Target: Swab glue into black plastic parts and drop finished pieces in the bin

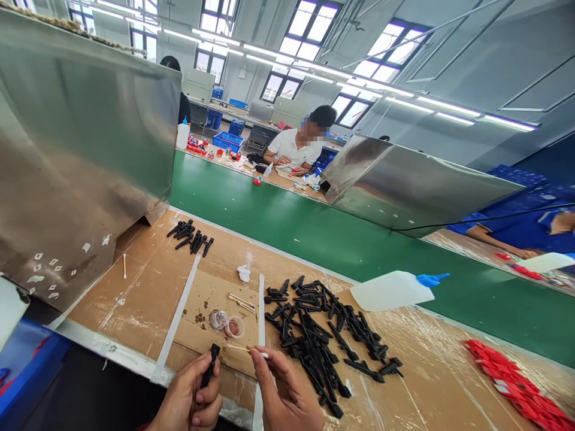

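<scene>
My left hand (193, 392) is closed around a small black plastic part (211, 362), its blocky end sticking up past the fingers. Pinched between thumb and fingers of my right hand (285, 392) is a cotton swab (242, 348), its shaft pointing left toward the black part with a gap between them. Just beyond my hands, two small clear cups (234, 327) sit on a stained cardboard sheet (202, 293). More cotton swabs (242, 301) lie behind the cups. To the right spreads a large pile of black plastic parts (309, 335).
A smaller group of black parts (191, 236) lies at the back left, near a metal partition (90, 137). A white squeeze bottle (393, 290) lies beyond the pile. Red parts (521, 383) are at right. Past the green belt (278, 209), a person (296, 146) works.
</scene>
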A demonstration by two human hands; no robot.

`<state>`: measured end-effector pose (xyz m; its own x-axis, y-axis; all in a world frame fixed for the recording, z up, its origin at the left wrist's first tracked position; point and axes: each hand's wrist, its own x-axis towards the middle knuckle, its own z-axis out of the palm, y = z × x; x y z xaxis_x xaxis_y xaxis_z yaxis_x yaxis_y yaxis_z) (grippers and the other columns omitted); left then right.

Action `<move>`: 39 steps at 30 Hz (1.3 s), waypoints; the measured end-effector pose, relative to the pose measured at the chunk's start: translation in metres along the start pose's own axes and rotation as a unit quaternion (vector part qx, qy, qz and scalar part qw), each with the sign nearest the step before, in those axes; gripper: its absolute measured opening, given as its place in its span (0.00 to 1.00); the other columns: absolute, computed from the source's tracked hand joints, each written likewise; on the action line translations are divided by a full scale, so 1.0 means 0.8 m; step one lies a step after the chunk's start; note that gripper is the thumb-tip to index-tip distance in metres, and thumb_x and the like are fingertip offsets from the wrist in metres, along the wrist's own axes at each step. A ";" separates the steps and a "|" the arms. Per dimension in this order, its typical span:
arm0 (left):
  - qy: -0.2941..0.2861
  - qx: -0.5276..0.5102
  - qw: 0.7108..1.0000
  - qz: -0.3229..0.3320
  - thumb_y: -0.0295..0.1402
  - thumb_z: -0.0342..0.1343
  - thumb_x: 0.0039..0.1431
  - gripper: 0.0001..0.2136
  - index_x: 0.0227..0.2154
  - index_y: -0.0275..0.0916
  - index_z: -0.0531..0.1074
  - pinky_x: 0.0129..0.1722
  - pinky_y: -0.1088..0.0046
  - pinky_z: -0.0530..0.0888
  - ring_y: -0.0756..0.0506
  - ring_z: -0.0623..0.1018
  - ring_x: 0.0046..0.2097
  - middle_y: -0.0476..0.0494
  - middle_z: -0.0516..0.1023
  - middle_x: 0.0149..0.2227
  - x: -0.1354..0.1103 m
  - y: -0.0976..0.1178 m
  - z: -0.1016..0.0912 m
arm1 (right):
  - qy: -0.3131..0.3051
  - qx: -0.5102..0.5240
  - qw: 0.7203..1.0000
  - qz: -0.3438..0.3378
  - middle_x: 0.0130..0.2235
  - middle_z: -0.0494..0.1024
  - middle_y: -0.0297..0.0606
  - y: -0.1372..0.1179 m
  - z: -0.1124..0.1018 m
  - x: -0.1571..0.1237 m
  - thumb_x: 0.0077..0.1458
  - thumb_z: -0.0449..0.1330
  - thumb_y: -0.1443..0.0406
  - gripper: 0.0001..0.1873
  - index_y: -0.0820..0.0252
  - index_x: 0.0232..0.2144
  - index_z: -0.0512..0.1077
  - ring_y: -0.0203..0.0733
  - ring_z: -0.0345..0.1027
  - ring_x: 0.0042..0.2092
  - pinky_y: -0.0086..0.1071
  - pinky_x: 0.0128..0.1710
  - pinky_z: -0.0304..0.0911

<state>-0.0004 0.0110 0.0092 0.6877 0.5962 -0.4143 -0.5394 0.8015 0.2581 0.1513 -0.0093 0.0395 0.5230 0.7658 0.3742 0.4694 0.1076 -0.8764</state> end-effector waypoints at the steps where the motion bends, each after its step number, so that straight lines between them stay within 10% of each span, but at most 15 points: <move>1: 0.001 0.001 1.000 0.000 0.55 0.68 0.42 0.26 0.31 0.42 0.65 0.12 0.82 0.41 0.59 0.46 0.12 0.63 0.54 0.13 0.000 -0.001 -0.001 | -0.007 0.009 1.000 0.000 0.32 0.83 0.39 0.000 0.003 -0.003 0.53 0.67 0.54 0.15 0.60 0.32 0.80 0.41 0.77 0.32 0.28 0.36 0.72; 39: -0.059 0.073 0.995 0.034 0.58 0.64 0.46 0.25 0.30 0.40 0.66 0.15 0.79 0.42 0.58 0.48 0.13 0.63 0.53 0.13 0.007 0.002 -0.007 | -0.003 0.027 0.998 -0.060 0.27 0.81 0.33 -0.025 0.022 -0.013 0.56 0.66 0.59 0.06 0.52 0.30 0.80 0.38 0.73 0.27 0.28 0.32 0.69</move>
<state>0.0001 0.0154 0.0022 0.7088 0.6442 -0.2874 -0.5166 0.7515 0.4104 0.1239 -0.0085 0.0476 0.4613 0.7484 0.4765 0.4897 0.2331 -0.8402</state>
